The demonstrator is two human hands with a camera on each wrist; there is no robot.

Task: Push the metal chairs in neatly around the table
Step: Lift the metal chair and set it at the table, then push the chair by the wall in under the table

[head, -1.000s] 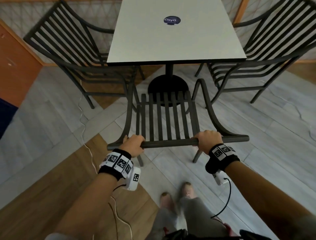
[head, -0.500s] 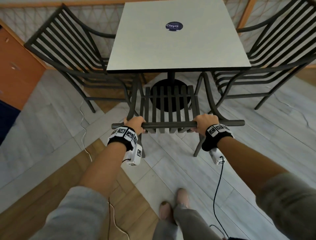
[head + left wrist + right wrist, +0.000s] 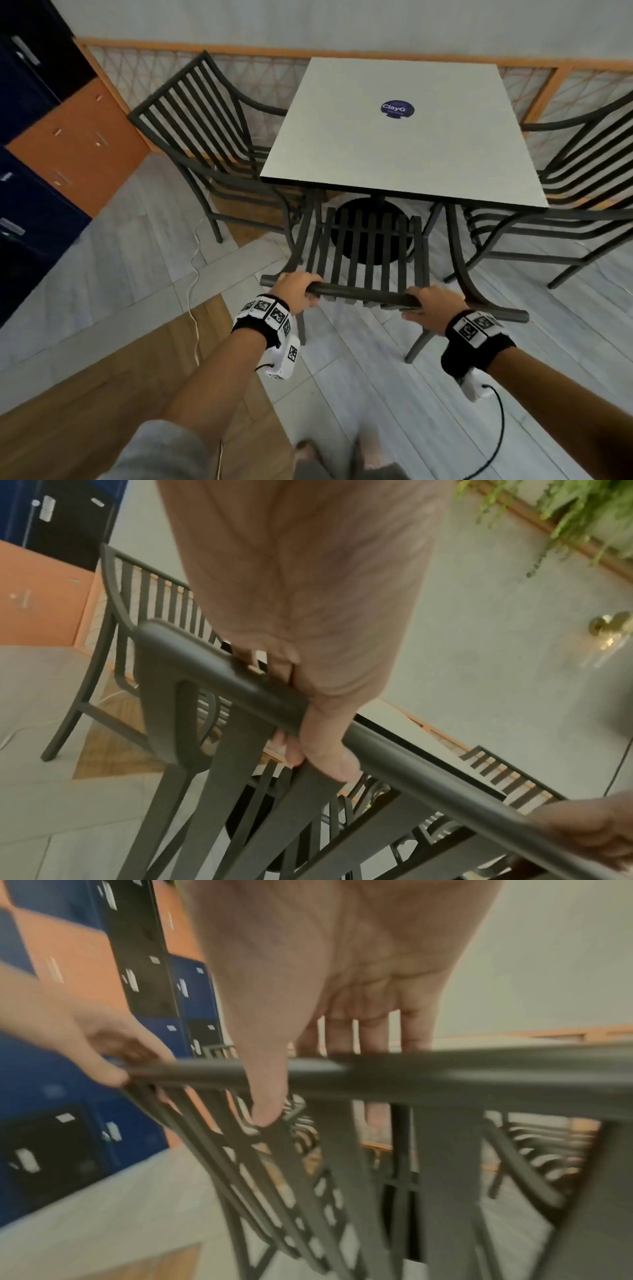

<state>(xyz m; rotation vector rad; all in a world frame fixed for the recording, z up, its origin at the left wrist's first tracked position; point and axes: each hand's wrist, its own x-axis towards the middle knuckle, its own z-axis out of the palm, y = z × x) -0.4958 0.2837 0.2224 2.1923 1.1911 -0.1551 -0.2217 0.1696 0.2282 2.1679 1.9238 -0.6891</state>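
A dark metal slatted chair (image 3: 370,253) stands in front of me, its seat partly under the near edge of the square white table (image 3: 400,154). My left hand (image 3: 296,291) grips the left part of the chair's top rail (image 3: 363,296), fingers wrapped round it (image 3: 308,745). On the right part of the rail (image 3: 445,1074) my right hand (image 3: 433,306) holds on, fingers over the far side and thumb down the near side (image 3: 267,1096). Two matching chairs stand at the table's left (image 3: 205,137) and right (image 3: 582,178) sides, seats partly under it.
Blue, black and orange lockers (image 3: 44,144) line the left wall. A white cable (image 3: 195,260) runs over the grey floor by the left chair. A low orange-framed mesh fence (image 3: 267,68) stands behind the table. My feet (image 3: 335,452) are just behind the chair.
The near chair has slid forward toward the table, both hands staying on its top rail. My view has lifted and now takes in the back wall.
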